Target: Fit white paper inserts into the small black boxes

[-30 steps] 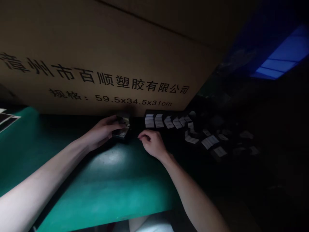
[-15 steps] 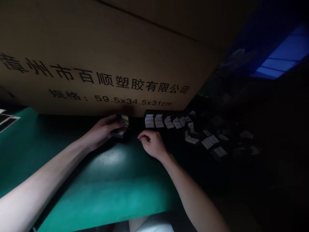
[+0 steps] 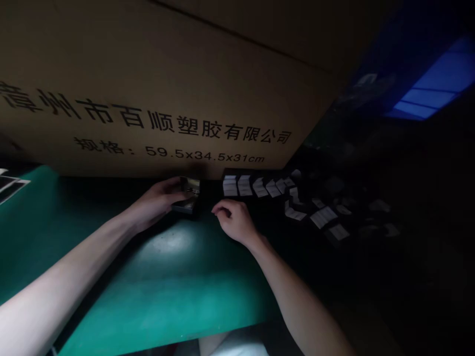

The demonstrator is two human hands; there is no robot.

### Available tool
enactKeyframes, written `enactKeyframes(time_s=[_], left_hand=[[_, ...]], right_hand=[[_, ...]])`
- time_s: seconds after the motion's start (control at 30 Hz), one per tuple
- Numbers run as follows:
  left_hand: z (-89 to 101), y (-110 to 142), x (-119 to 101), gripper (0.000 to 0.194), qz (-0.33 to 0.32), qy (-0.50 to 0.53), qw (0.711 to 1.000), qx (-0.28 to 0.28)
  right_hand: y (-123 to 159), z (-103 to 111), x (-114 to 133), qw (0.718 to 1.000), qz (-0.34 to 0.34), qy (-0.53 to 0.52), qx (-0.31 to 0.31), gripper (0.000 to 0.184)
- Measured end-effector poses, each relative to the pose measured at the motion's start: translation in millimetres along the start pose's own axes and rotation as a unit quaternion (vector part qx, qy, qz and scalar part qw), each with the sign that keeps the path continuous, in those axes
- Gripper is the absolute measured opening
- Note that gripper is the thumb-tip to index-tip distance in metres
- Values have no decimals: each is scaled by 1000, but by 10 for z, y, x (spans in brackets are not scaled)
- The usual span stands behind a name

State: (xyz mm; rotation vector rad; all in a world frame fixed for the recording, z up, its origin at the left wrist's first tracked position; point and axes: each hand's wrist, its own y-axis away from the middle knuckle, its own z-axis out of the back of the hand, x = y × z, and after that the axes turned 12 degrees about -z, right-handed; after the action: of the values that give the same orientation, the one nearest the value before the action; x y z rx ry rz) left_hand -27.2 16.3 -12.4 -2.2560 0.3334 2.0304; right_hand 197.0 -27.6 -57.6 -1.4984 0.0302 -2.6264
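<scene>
My left hand (image 3: 158,200) holds a small dark hinged box (image 3: 183,208) by its left side, with the thumb across its inside. The lid of this box is raised, and its inner face catches a yellowish light; the contents are too dim to name. To the right of it, my right hand (image 3: 235,220) rests just above the green table surface with curled fingers, and no object shows in them. Beyond the right hand, several small dark boxes with pale open insides (image 3: 245,186) stand in a row close to the carton.
A large printed cardboard carton (image 3: 166,89) fills the back of the green table (image 3: 166,301). More small pale-faced pieces (image 3: 323,216) lie scattered in the dark at right. A blue shape (image 3: 430,94) is at upper right, and flat dark pieces with white edges (image 3: 13,185) lie at far left.
The small box in my left hand has tilted slightly, so its lid and inside show at a different angle. My right hand has stayed in place.
</scene>
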Motion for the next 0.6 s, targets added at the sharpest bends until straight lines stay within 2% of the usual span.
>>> enactKeyframes(time_s=[0.27, 0.6], left_hand=[[18, -28, 36, 49, -21, -50, 999, 3], [2, -23, 26, 52, -18, -44, 999, -3]], right_hand=[[5, 9, 3, 1000, 3, -5, 1, 26], [7, 11, 5, 1000, 0, 0, 1, 27]])
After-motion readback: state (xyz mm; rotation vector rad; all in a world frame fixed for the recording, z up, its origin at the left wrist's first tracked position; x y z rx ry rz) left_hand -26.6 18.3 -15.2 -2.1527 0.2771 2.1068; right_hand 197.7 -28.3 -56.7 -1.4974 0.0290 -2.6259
